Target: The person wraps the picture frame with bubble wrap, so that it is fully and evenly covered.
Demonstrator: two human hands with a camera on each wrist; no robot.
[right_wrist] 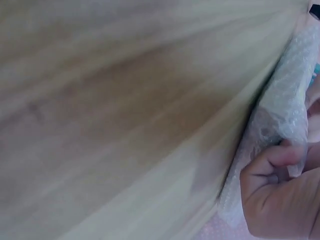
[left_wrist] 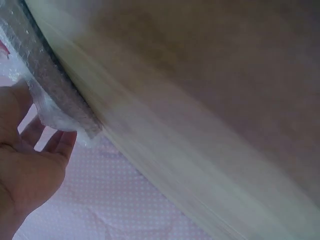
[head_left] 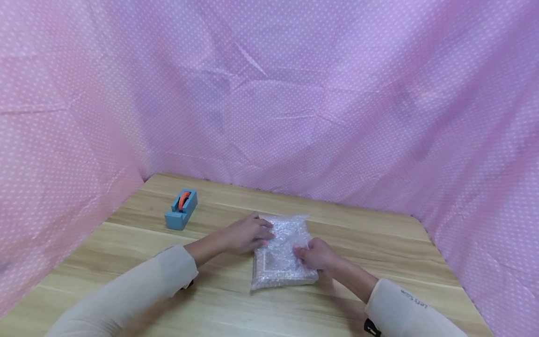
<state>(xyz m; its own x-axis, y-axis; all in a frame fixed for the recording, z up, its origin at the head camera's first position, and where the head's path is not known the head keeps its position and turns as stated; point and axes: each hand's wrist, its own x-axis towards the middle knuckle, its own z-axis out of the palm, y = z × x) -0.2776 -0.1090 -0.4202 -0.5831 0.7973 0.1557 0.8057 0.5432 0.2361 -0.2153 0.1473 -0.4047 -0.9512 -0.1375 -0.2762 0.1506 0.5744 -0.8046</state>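
While the left hand (head_left: 249, 235), fingers relaxed, rests on the wrap (head_left: 280, 256), inward from the desk (head_left: 379, 243)'s far edge, the right hand (head_left: 317, 255) pinches it; keep tension even.

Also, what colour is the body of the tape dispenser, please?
The tape dispenser has a blue-grey body; it shows best in the head view.

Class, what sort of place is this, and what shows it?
Probably a curtained-off packing table: pink dotted fabric hangs around a wooden tabletop holding a tape dispenser and a bubble-wrapped package.
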